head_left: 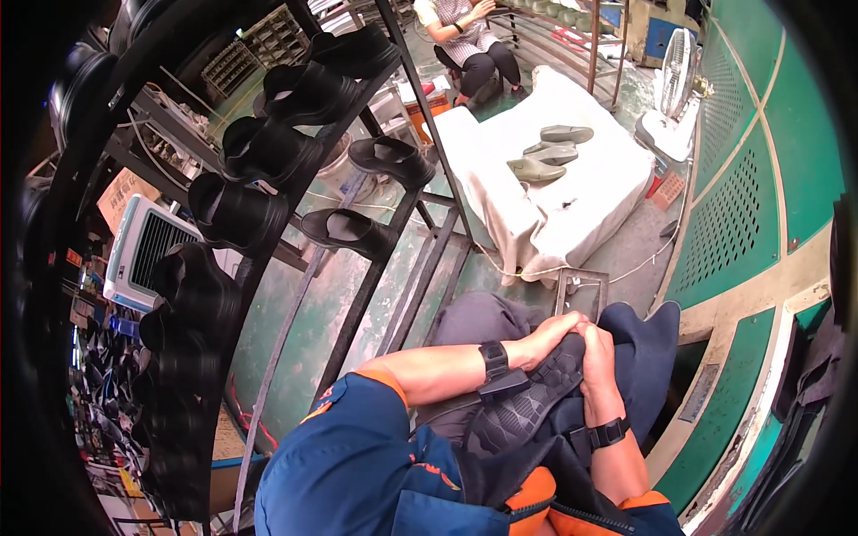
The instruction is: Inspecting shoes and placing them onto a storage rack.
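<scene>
Black treaded shoe sole (527, 402) sits in the person's lap, tread side up. Left hand (550, 338) wraps its far end, fingers curled together over the edge. Right hand (597, 357) grips the side just beside it, fingers closed on the sole. Hands touching. Rack of black shoes (268, 152) to the left; grey-green shoes (547, 154) on a white-draped table (581, 205) ahead.

Your left hand (547, 338) reaches across from a bent, bare forearm, fingers curled closed. Your right hand (597, 357) meets it, fingers clenched, forearm rising from below. Both wrists wear black bands.
</scene>
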### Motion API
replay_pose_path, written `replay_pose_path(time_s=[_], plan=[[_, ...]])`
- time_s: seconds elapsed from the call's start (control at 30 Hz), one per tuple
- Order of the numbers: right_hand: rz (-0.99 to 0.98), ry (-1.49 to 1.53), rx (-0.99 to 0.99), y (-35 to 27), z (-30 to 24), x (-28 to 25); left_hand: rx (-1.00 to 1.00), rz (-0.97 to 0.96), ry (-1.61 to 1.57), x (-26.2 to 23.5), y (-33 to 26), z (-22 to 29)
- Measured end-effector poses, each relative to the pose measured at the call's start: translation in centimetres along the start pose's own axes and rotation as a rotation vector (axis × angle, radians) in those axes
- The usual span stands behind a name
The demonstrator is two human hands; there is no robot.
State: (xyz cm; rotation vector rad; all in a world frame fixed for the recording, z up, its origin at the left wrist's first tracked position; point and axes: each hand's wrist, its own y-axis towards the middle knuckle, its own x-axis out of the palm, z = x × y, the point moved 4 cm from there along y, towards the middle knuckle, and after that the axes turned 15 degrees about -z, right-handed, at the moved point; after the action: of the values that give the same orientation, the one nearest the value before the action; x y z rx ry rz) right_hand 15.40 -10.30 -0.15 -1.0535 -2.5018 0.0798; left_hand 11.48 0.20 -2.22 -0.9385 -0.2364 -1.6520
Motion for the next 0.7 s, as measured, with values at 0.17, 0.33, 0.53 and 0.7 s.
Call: replay_pose_path(time_s=[0.17, 0.33, 0.53, 0.7], plan=[[-0.047, -0.275, -0.205, -1.4, -2.6, 1.4, 0.308, -0.164, 0.421, 1.2, -0.7, 1.7], [-0.024, 0.009, -0.127, 0.3, -2.3, -0.5, 0.084, -0.068, 0.174, 0.7, -1.1, 2.3], [0.027, 0.441, 0.127, 5.1, -1.6, -6.5, -0.121, -0.028, -0.306, -0.2, -6.3, 0.0], [0.274, 0.475, -0.052, 5.1, 0.6, -6.7, 0.327, 0.100, -0.123, -0.3, -5.4, -4.0]])
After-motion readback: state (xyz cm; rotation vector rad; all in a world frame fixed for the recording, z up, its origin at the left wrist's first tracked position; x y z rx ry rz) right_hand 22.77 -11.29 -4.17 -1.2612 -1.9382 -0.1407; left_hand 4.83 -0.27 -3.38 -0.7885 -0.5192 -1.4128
